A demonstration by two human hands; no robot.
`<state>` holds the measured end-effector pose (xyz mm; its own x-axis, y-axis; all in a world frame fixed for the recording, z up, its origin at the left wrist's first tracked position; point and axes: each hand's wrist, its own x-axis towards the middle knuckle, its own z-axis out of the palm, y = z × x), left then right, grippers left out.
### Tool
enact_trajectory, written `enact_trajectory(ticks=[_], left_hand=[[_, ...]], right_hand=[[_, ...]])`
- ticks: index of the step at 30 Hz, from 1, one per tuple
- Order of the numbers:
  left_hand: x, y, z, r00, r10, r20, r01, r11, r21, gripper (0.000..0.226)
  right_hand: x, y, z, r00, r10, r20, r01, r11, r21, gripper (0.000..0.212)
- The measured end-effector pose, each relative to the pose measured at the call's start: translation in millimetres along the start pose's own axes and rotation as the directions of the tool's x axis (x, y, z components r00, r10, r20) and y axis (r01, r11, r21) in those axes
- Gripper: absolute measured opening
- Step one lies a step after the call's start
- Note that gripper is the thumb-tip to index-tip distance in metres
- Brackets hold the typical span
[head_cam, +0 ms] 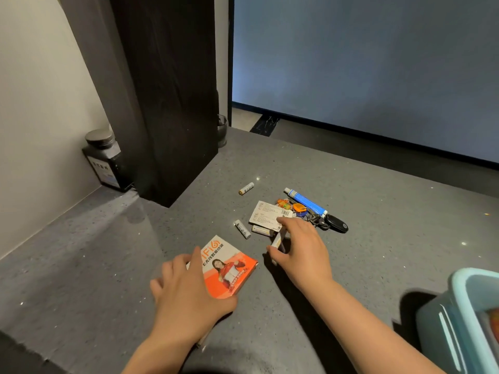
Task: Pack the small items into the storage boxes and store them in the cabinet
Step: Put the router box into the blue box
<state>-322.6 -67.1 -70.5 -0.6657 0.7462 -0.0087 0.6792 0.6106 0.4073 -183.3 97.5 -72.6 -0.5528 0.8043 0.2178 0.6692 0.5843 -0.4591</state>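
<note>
Head view: three loose batteries (pixel 246 188), a fourth pinched in right-hand fingers (pixel 278 255), left fingers (pixel 172 271) gripping one orange box (pixel 228 268).

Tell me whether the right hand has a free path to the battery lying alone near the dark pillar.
Probably yes: the right hand already grips something, but bare countertop lies between it and that lone battery.
</note>
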Motion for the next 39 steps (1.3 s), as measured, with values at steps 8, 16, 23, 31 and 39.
enact_trajectory(ticks=[8,16,23,31,39], left_hand=[[6.5,90.8,-49.7,0.937,0.319,-0.143,-0.336,0.935,-0.113,0.099],[-63.4,239.3,-22.4,0.759,0.650,-0.040,-0.639,0.731,-0.238,0.101],[-124.3,339.3,1.5,0.579,0.815,-0.003,-0.779,0.553,-0.296,0.100],[-171.1,386.0,48.3,0.218,0.778,0.590,-0.803,0.486,-0.344,0.089],[-175.6,386.0,74.6,0.062,0.710,0.702,-0.789,0.466,-0.401,0.064]], right_hand=[[-56.8,-0.5,-137.2,0.952,0.001,-0.307,0.018,0.998,0.059,0.055],[-172.8,123.5,-252.6,0.820,0.367,-0.438,-0.365,0.926,0.094,0.055],[-268.7,203.0,-309.4,0.678,0.494,-0.544,-0.517,0.847,0.124,0.052],[-287.4,242.6,-338.7,0.665,0.473,-0.577,-0.455,0.870,0.188,0.056],[-275.4,253.6,-330.2,0.708,0.454,-0.541,-0.398,0.889,0.225,0.053]])
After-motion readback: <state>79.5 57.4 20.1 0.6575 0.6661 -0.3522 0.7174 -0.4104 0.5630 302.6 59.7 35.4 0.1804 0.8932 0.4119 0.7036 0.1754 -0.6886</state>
